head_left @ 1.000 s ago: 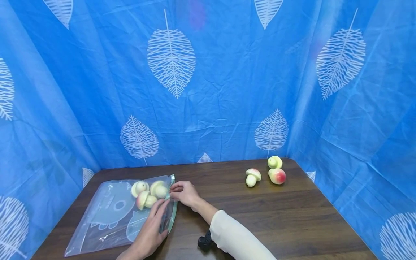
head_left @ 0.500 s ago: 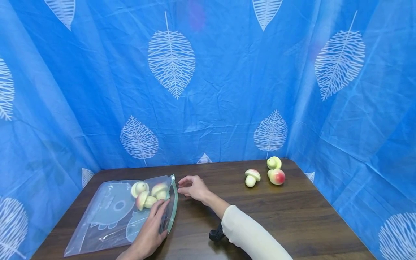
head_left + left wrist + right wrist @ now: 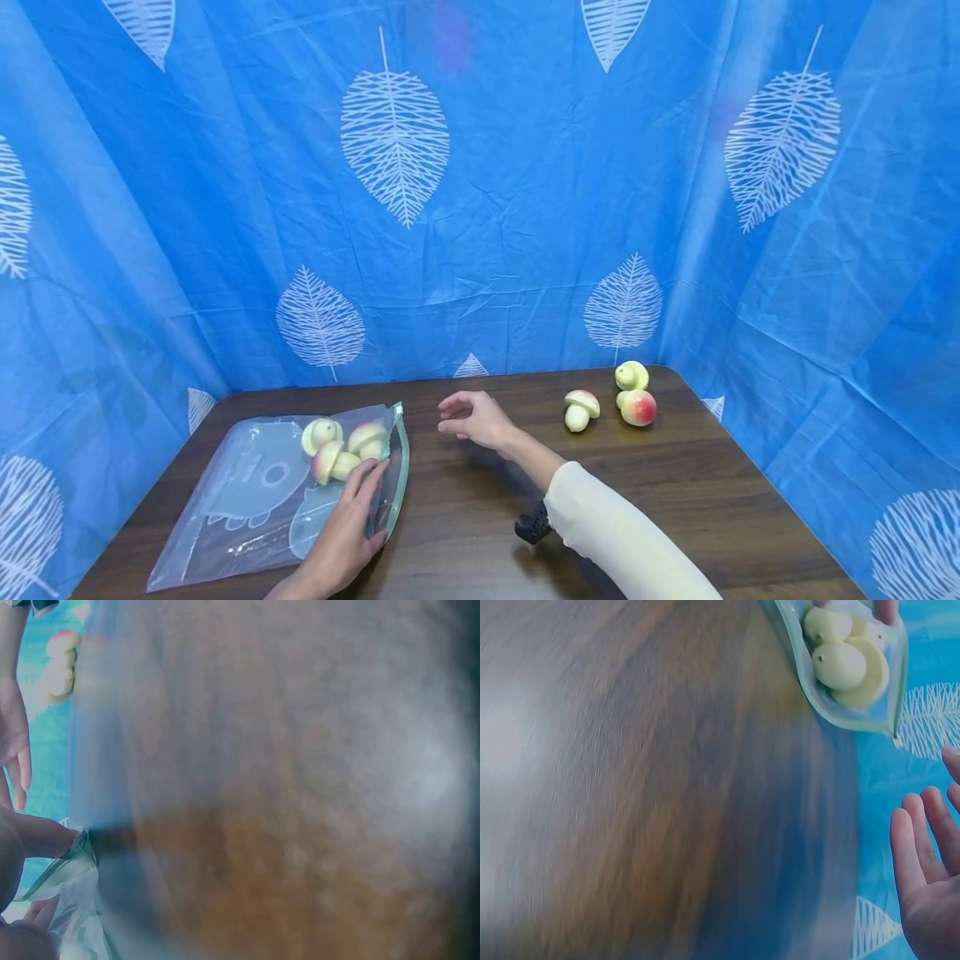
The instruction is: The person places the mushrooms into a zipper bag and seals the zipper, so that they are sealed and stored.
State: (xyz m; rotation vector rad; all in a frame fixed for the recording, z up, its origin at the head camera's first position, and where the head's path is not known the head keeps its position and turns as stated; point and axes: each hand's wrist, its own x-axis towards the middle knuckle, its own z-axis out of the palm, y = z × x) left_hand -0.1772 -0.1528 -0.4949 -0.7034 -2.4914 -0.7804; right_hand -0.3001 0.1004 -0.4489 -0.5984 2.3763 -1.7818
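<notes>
Grips green-edged mouth [image 3: 403,479] of clear bag [image 3: 243,500] at 7 o'clock with left hand [image 3: 341,533], bracketing the rim between thumb and fingers. Sports black device [image 3: 531,527] at the wrist under cream sleeve [image 3: 622,533], between 5 and 6 o'clock. Lying flat at 8 o'clock on dark wood tabletop [image 3: 450,542]: same bag, with three mushroom-shaped pieces [image 3: 337,463] bunched near its mouth. Holds right hand [image 3: 482,419] wide at 6 o'clock, just beside the bag, apart from it. Farther off, shows single mushroom [image 3: 582,405] between 4 and 5 o'clock, then close pair [image 3: 638,408] at 4 o'clock. Backs onto leaf-print curtain [image 3: 510,167] at 12 o'clock.
</notes>
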